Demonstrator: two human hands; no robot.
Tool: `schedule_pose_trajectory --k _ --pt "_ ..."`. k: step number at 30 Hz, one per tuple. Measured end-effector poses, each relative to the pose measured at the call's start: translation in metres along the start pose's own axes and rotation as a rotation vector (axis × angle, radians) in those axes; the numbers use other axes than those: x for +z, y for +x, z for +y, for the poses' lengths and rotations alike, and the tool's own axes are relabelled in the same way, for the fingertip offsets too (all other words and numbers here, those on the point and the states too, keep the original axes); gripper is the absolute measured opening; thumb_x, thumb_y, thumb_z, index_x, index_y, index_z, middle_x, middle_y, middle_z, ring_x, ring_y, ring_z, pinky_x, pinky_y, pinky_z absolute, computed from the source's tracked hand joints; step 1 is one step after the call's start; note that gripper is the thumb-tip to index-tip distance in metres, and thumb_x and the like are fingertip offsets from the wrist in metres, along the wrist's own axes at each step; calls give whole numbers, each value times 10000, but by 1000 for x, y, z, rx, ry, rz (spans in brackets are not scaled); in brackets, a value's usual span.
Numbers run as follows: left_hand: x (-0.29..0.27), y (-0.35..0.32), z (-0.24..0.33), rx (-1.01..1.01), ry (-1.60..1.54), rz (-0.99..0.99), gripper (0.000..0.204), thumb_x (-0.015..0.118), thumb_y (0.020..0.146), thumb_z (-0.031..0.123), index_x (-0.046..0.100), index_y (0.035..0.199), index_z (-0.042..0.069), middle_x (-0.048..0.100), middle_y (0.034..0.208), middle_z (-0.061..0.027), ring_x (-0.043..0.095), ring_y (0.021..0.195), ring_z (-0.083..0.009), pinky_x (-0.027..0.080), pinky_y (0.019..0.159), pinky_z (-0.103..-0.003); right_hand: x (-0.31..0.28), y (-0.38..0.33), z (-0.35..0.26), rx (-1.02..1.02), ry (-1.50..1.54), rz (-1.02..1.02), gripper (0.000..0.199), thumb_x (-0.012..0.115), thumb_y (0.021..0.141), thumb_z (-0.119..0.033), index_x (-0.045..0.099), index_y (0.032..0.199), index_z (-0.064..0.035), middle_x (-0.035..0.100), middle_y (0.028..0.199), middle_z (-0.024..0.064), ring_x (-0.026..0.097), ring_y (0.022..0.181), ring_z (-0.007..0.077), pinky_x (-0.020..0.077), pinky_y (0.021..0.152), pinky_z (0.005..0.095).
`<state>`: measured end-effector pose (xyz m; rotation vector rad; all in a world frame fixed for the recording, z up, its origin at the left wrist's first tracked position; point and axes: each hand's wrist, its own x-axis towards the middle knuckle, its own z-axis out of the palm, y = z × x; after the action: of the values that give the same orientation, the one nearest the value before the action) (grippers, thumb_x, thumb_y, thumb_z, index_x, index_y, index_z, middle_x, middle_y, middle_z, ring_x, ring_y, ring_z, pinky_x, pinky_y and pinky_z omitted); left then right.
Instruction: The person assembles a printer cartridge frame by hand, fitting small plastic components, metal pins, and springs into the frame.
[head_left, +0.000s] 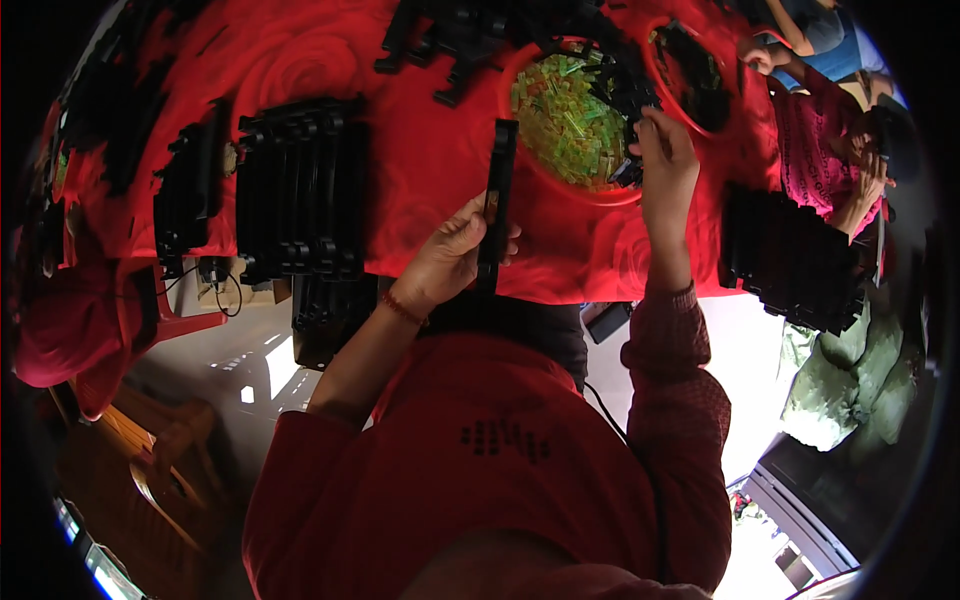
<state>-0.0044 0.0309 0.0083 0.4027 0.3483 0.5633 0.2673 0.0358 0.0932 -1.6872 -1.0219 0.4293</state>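
Gripping long black strip upright – left hand; right hand pinching small black piece over red bowl.

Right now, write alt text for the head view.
The left hand grips a long black plastic strip upright over a red tablecloth, while the right hand reaches into a red bowl of small yellow-green pieces.
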Motion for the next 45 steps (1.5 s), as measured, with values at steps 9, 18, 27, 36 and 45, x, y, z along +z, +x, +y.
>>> schedule_pose_trajectory --k 9,18,27,36,45 --pt "-5 0 2 -41 -43 -56 490 613 950 368 457 1358 146 650 1168 -125 665 1000 -210 549 884 -340 68 91 34 -573 -667 -3 140 683 854 -192 720 984 -153 612 888 89 621 871 263 428 776 437" --pt "-8 1 1 -19 -87 -135 507 575 987 309 402 1420 109 610 1204 -104 634 1031 -202 511 940 -361 83 108 40 -570 -1021 -145 155 691 845 -194 720 990 -148 578 993 74 581 1005 283 400 830 449" --pt "-6 0 0 -8 -89 -124 525 562 994 292 376 1445 99 615 1193 -106 638 1037 -213 517 928 -366 60 91 25 -603 -734 -133 116 708 811 -126 681 917 -89 576 940 113 597 897 320 479 763 416" --pt "-8 1 -3 -7 -45 -82 550 604 953 369 405 1402 120 626 1182 -130 657 1006 -222 547 877 -354 29 15 -7 439 506 -547 156 672 921 -145 661 1038 -41 671 912 21 610 759 98 446 681 227" --pt "-7 2 -3 5 -30 -98 602 630 933 383 386 1414 113 622 1176 -135 667 988 -212 559 868 -345 25 -32 -1 634 788 -607 163 684 909 -147 651 1019 -31 686 925 49 599 758 109 464 722 248"
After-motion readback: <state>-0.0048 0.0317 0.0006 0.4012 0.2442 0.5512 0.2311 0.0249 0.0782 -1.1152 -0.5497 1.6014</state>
